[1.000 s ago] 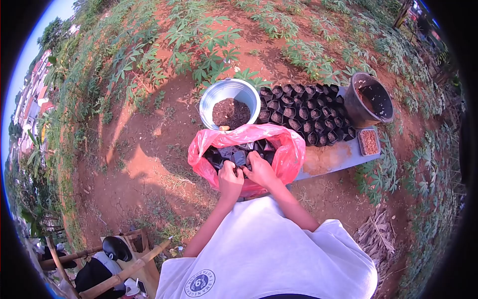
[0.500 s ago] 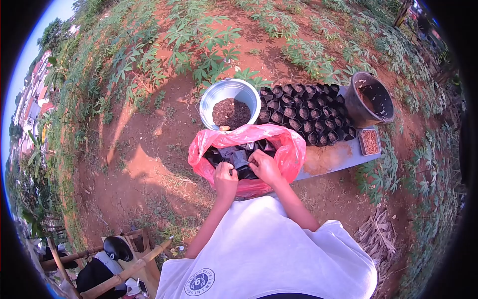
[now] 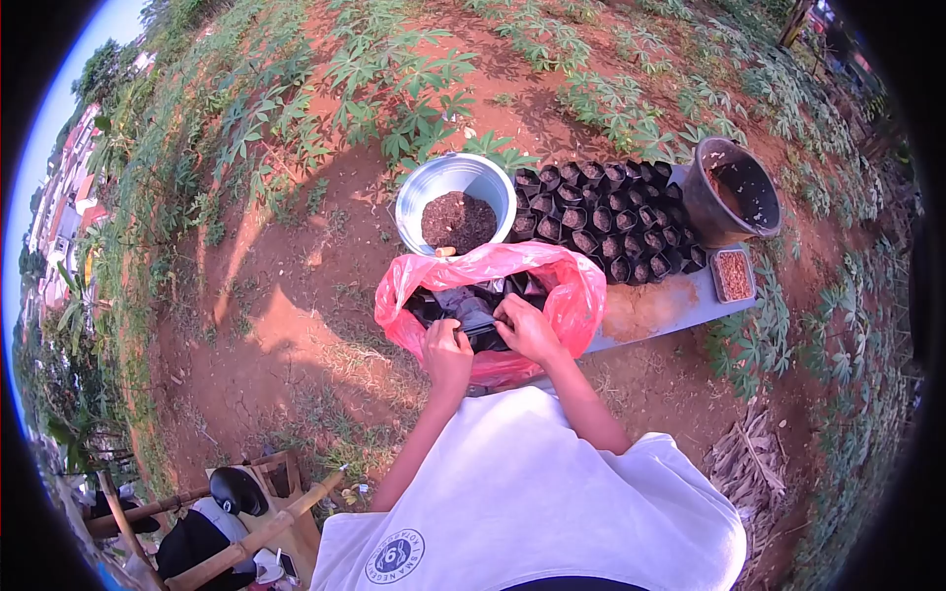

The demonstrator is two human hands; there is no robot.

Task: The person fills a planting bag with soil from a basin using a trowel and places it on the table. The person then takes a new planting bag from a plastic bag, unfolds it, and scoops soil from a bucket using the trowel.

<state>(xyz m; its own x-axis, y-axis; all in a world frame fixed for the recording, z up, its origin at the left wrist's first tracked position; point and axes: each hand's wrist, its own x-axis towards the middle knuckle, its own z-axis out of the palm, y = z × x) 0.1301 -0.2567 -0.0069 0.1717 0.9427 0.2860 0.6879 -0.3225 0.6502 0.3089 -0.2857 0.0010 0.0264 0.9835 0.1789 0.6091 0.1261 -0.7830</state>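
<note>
A pink plastic bag stands with its mouth wide, full of black plastic planting bags. Over it, my left hand pinches the near left edge of one black planting bag. My right hand grips the same planting bag at its right side, fingers closed. The planting bag looks flat, and its lower part is lost among the others. Just beyond the pink bag is a light-blue bucket with dark soil in it.
Rows of soil-filled black planting bags stand on a board to the right. Beside them are a dark bucket and a small clear tub of brown grains. Leafy plants surround the bare earth; a bamboo frame lies lower left.
Between my hands the planting bag has shifted and its upper part now lies lower and flatter. Both hands have moved only slightly.
</note>
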